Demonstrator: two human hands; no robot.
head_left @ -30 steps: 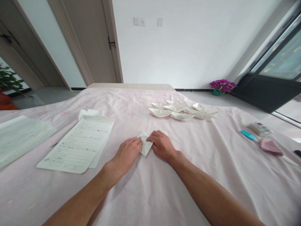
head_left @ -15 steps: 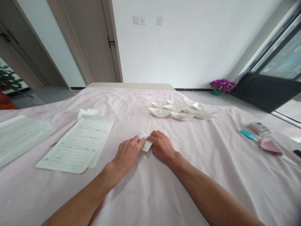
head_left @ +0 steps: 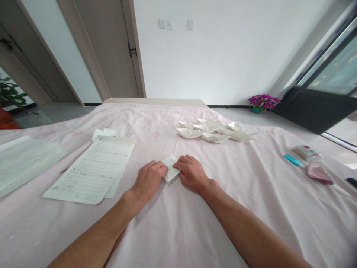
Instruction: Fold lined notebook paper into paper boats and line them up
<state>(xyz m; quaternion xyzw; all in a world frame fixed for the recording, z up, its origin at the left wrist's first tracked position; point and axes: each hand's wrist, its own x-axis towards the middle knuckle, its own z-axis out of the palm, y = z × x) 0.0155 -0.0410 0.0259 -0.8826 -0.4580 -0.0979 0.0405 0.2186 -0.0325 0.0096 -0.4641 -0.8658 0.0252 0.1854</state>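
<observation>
1. Paper (head_left: 171, 168), folded into a small layered diamond, lies on the pale pink cloth (head_left: 173, 227), one corner pointing toward the person.
2. Left hand (head_left: 150, 178): at the diamond's left side, fingers bent and closed narrowly on its edge; the thumb is mostly hidden.
3. Right hand (head_left: 193, 172): at the diamond's right side, fingers curled in, holding it with the tips on its upper face.
4. Paper boats (head_left: 209, 128): beyond the diamond and to its right, pale and crowded together in a cluster.
5. Lined sheets (head_left: 92, 169): left of the diamond, overlapping, the top one bearing rows of writing too small to read.
6. Pale sheet (head_left: 25, 163): farther left of the diamond, partly out of view.
7. Blue block (head_left: 292, 160), wrapped packet (head_left: 307, 153) and pink item (head_left: 319, 173): well to the diamond's right, near one another.
8. Magenta flowers (head_left: 263, 100): on the floor, far beyond the diamond and to its right.
9. Door (head_left: 108, 48): far beyond the diamond, to its left, with a dark handle (head_left: 132, 50).
</observation>
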